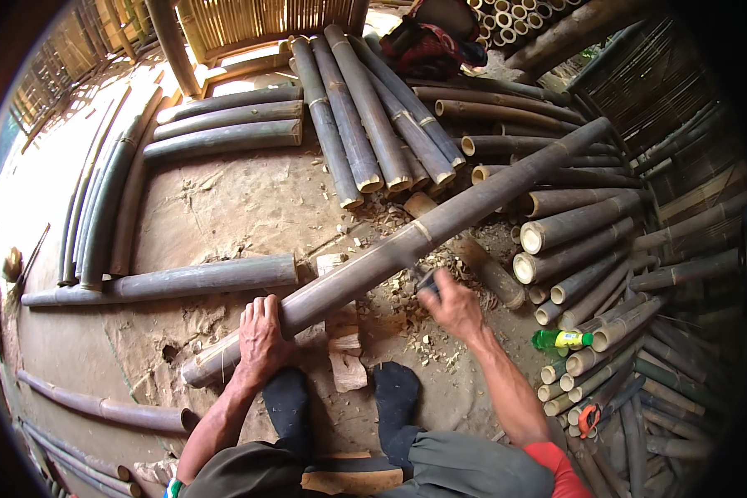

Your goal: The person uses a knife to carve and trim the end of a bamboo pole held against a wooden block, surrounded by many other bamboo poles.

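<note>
A long dark bamboo pole [473, 203] slants across the middle, from near my feet at the lower left up to the far right. My left hand [261, 339] is closed around it close to its near end. On the right side of the pole, my right hand [456, 309] is wrapped round a dark-handled tool [427, 283]; motion smears its working end, so its kind is unclear. Beneath the pole lie pieces of pale split wood [346, 349]. A shorter bamboo length [490, 274] passes under the pole farther off, among scattered chips [427, 340].
Cut bamboo poles [353, 116] lie at the back, with stacked bamboo [585, 224] along the right. A green bottle [560, 339] and an orange item [588, 421] rest on that stack. One bamboo pole [166, 282] lies left. My dark-socked feet [394, 402] stand close by.
</note>
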### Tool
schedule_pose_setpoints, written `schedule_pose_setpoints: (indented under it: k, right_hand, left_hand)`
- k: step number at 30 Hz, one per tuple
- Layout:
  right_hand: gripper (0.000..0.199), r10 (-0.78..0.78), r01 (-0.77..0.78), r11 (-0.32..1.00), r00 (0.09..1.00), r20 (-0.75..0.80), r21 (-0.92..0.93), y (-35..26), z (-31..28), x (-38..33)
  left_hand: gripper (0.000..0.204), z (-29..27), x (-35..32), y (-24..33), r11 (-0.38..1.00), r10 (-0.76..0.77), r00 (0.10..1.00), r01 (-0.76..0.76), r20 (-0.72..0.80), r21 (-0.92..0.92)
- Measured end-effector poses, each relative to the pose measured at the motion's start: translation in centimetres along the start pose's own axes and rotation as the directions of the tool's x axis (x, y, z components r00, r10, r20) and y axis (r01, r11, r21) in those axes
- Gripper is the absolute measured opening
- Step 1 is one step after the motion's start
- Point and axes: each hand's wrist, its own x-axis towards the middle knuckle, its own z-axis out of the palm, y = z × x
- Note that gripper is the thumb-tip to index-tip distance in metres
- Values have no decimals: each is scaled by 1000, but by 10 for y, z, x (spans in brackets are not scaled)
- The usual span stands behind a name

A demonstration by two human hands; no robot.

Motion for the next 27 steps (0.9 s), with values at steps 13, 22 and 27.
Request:
schedule_pose_setpoints:
  k: [13,22,27]
  right_hand:
    - [46,332,-240,934,858,-392,266,45,9,2]
    - [52,123,-66,980,942,-313,187,21,21,7]
    - [46,23,-36,999,950,-311,-38,22,24,-1]
  left_hand:
    - [77,-17,21,17,987,20,992,0,125,-162]
    - [84,-31,28,7,924,74,978,6,195,-382]
    - [86,-26,33,-3,905,65,948,76,312,-418]
